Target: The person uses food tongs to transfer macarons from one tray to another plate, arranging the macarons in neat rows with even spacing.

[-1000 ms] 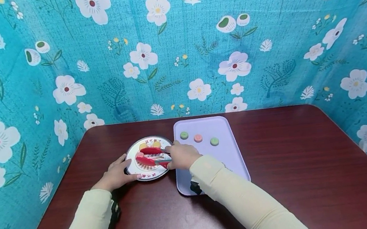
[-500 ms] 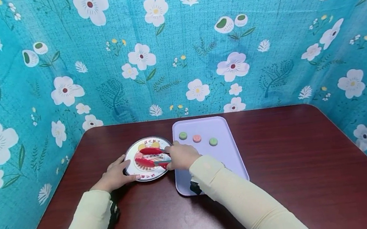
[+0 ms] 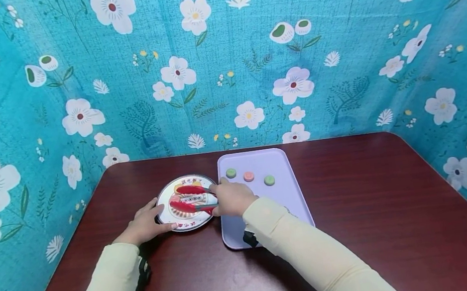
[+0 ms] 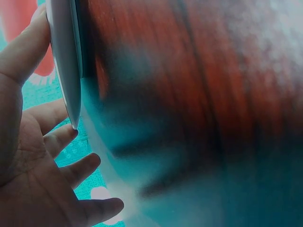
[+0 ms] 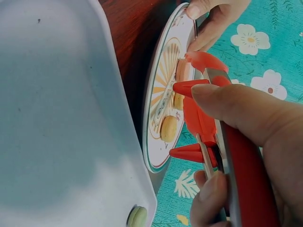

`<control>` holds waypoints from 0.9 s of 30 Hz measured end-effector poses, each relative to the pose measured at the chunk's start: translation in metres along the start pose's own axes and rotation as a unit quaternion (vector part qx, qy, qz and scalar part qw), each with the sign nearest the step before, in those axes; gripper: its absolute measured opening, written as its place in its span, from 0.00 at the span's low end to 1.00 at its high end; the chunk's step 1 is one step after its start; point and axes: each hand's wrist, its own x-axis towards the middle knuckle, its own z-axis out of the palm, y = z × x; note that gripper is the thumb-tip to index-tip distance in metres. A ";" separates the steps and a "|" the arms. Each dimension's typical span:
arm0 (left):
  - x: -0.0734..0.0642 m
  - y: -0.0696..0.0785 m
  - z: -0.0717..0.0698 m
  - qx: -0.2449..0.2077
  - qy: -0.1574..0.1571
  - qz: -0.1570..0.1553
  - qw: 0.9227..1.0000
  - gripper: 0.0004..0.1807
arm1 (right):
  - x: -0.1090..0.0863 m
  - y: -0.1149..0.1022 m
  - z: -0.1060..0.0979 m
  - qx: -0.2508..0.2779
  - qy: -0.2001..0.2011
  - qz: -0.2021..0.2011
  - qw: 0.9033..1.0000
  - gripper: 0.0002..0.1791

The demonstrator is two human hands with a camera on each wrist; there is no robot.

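Observation:
My right hand [image 3: 234, 197] grips red-and-metal tongs [image 5: 246, 175] over the round white plate [image 3: 188, 225] with its printed pattern. The tongs' two red heads stand apart above the plate. A pink macaron [image 5: 181, 70] lies on the plate near the far head, and two yellow macarons [image 5: 168, 128] sit close by. In the head view the upper tong head partly covers the yellow ones. My left hand [image 3: 143, 224] touches the plate's left edge, thumb along the near rim. Its fingers are spread and fairly straight in the left wrist view, some of them off the plate.
A light purple tray [image 3: 288, 192] lies right of the plate, under my right forearm. On it are a left green macaron [image 3: 230, 172], a pink macaron [image 3: 248, 176] and a right green macaron [image 3: 269, 180]. Dark red table [image 3: 357, 187] and a blue flowered cloth [image 3: 222, 66] surround them.
The tong heads have spread slightly, and the upper one now covers more of the yellow macarons. The head view has shifted a little; my left hand stays at the plate's edge.

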 end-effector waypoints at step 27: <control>0.000 0.001 0.002 -0.008 -0.001 -0.004 1.000 0.53 | -0.014 0.008 -0.010 0.042 0.012 0.010 0.999 0.40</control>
